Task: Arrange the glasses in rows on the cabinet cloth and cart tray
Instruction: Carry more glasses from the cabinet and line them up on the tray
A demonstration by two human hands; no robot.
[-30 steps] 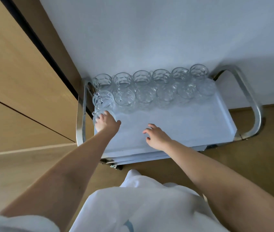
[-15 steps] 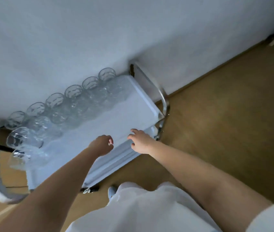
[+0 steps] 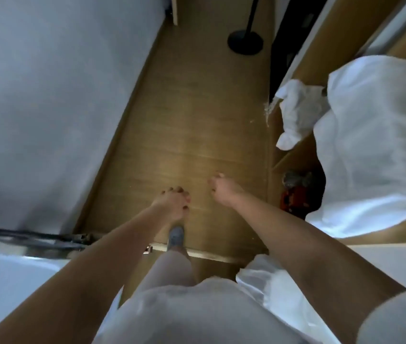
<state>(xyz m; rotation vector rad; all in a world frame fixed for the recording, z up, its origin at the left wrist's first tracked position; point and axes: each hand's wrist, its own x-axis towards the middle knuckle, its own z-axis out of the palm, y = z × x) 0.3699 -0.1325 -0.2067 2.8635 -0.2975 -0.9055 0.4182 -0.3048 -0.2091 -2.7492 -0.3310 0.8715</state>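
Note:
No glasses are in view. Only a blurred corner of the white cart tray (image 3: 1, 271) and its metal handle (image 3: 30, 238) show at the lower left edge. My left hand (image 3: 174, 202) hangs over the wooden floor with loosely curled fingers, holding nothing. My right hand (image 3: 224, 192) is a little to its right, also loosely curled and empty. Both hands are well clear of the cart.
A wooden floor strip (image 3: 192, 120) runs ahead between a white wall (image 3: 55, 95) on the left and a wooden cabinet on the right. On the cabinet lie a crumpled white cloth (image 3: 296, 112) and a large white sheet (image 3: 375, 145). A black round stand base (image 3: 245, 43) is far ahead.
The view has swung right, away from the cart, so the rows of glasses left the frame. Both hands came off the tray and now hang empty over the floor.

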